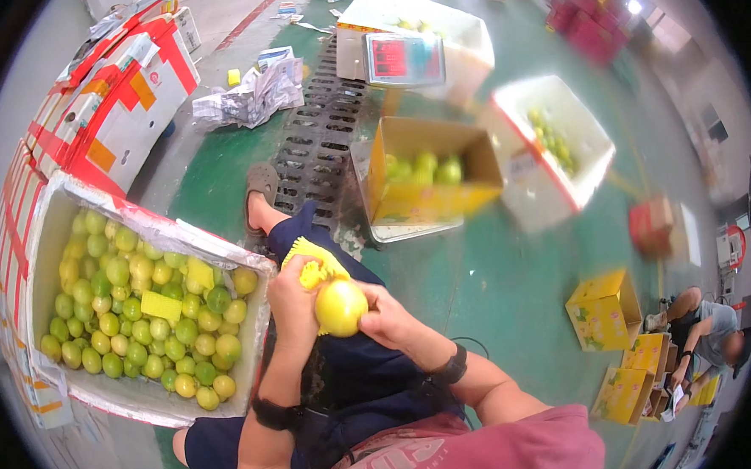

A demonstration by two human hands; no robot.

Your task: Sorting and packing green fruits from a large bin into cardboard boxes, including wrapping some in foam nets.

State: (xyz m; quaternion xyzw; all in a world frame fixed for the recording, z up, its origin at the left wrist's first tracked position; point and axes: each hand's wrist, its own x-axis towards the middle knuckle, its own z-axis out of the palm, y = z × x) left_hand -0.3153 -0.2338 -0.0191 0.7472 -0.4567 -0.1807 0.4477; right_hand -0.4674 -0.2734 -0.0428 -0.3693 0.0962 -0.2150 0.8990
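A smooth, round yellow fruit (341,308) is between my two hands, above my lap. The fingers of my right hand (389,315) grip it from the right side. Bunched in my left hand (294,305) is a yellow foam net sleeve (313,254), which spreads out above the fist and shows a little behind the fruit. Close to my left forearm stands a white foam box (262,329) with several loose green and yellow round fruits (142,333) inside. Two flat yellow foam net pieces (161,305) lie on top of those fruits.
Ahead, a yellow carton (434,199) of green fruits sits on a scale platform (413,231), near a lit scale display (404,58). Another foam box (538,181) holds fruits. A drain grate (319,132) and crumpled newspaper (257,94) are on the floor. A person (706,338) sits by cartons at right.
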